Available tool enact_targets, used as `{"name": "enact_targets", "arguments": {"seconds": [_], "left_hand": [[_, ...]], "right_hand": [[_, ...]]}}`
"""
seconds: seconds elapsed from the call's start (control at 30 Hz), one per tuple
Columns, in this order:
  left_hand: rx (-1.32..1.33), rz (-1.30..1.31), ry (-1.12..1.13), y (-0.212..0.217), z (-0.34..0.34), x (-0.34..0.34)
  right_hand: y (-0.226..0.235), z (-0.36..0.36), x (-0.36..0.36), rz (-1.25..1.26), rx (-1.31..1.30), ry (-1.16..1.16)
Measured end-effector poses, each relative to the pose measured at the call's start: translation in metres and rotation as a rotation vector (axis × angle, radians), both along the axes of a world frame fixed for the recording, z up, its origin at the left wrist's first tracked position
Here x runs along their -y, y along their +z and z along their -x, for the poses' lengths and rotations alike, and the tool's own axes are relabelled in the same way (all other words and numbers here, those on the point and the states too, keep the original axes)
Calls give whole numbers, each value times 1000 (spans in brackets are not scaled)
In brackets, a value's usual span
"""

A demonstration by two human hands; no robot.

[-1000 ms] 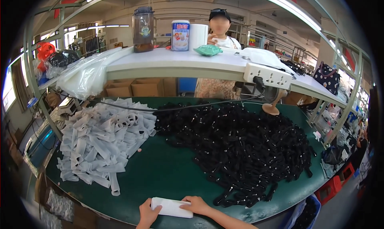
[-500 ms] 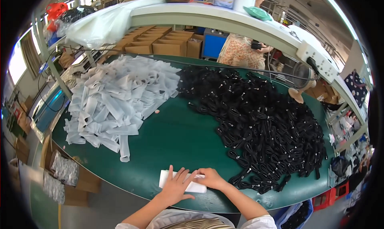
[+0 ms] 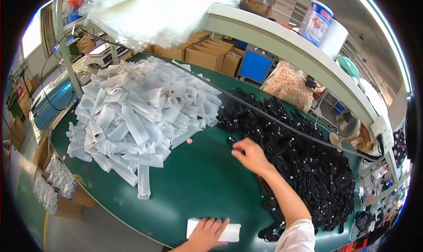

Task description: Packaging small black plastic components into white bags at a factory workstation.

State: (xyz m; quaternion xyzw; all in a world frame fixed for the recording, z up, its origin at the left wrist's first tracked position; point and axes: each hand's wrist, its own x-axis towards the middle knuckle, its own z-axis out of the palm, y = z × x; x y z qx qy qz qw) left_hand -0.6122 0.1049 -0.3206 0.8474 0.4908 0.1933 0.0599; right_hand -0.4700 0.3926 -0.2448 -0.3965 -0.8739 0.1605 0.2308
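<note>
My left hand (image 3: pixel 206 235) lies flat at the near table edge, its fingers spread over a flat white piece (image 3: pixel 232 233), which looks like a small stack of sleeves. My right hand (image 3: pixel 253 157) is stretched forward over the table, thumb and forefinger apart, with nothing visible between them. Just beyond its fingertips lies the end of a black bundled cable (image 3: pixel 231 140). Under and beside my right forearm spreads a large heap of black coiled cables (image 3: pixel 304 172). A big pile of translucent white sleeves (image 3: pixel 136 115) covers the left part of the table.
The table top is green (image 3: pixel 198 177). A shelf (image 3: pixel 282 34) with a plastic sheet (image 3: pixel 154 14) and a can (image 3: pixel 316 23) crosses above the far side. A black cord (image 3: pixel 269 113) hangs across, near a small fan (image 3: pixel 348 126). A person (image 3: pixel 288 84) stands beyond.
My right hand has left the white piece and reached forward to the edge of the black cable heap. My left hand stays on the white piece. The view has shifted.
</note>
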Motion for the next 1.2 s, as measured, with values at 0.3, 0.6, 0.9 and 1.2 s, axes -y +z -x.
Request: {"name": "enact_targets", "arguments": {"seconds": [0.3, 0.6, 0.9, 1.2], "left_hand": [[22, 194, 26, -56, -16, 13], [-402, 211, -19, -88, -18, 11], [-121, 346, -91, -68, -18, 17], [268, 295, 19, -44, -6, -1]], "right_hand": [[-43, 76, -229, -328, 129, -262], [-80, 115, -299, -88, 251, -424], [-79, 61, -272, -192, 587, -451], [-71, 3, -164, -204, 541, -366]]}}
